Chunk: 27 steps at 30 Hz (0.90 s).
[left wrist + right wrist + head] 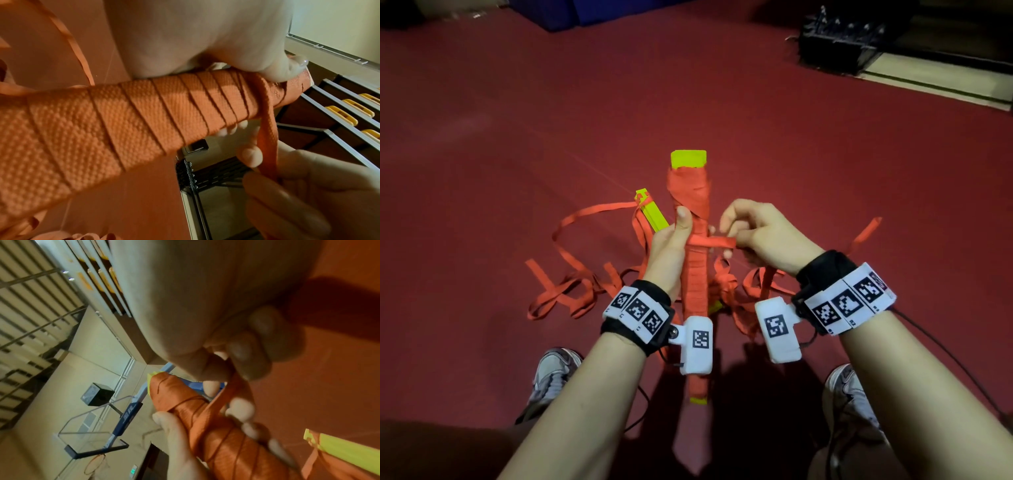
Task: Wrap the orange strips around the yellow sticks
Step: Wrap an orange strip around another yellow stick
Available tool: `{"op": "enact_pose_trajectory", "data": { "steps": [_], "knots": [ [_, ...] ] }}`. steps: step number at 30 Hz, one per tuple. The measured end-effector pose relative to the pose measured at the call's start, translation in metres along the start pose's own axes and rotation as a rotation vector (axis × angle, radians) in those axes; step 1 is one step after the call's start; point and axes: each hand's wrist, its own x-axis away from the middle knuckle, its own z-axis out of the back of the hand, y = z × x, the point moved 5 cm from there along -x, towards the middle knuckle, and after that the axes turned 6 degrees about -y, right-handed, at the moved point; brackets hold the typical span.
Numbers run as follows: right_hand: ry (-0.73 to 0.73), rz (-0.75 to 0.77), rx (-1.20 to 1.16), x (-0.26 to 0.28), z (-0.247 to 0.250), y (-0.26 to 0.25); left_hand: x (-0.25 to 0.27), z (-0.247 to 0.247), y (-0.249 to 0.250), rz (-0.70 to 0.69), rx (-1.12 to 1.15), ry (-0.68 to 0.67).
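A yellow stick (689, 159) stands nearly upright before me, almost fully covered in orange strip windings (695, 274) (127, 113) (205, 418); only its yellow ends show. My left hand (674, 240) grips it at mid-height, thumb along the wrapping. My right hand (753, 236) pinches the free orange strip (717, 242) (267, 133) (230, 391), pulled taut sideways off the stick. A second yellow stick (652, 214) (345, 449) lies on the floor behind, an orange strip tied at its far end.
Loose orange strips (571, 284) lie tangled on the red floor (517, 137) around the sticks. My shoes (554, 373) sit near the bottom of the head view. A black crate (835, 44) stands far right by a pale ledge.
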Motion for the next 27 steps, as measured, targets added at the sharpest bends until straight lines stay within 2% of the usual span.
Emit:
{"op": "enact_pose_trajectory", "data": {
  "steps": [3,7,15,19,23,27],
  "knots": [
    [0.05,-0.027,0.062,-0.002,0.005,0.005,-0.002,-0.003,0.001,-0.006,0.001,0.044],
    [0.084,0.002,0.306,0.0,0.01,0.003,-0.002,-0.007,0.004,-0.03,-0.046,0.049],
    [-0.039,0.123,0.377,0.004,-0.003,-0.005,-0.003,0.001,0.006,-0.065,-0.065,0.156],
    [-0.028,0.109,0.33,0.002,0.002,-0.004,0.0,-0.004,0.007,-0.02,-0.039,0.111],
    [-0.058,0.121,0.277,0.002,-0.003,-0.006,0.001,-0.019,0.009,0.047,0.168,-0.016],
    [-0.056,0.158,0.308,0.005,-0.008,-0.012,0.0,-0.022,0.007,0.137,0.116,-0.149]
  ]
}}
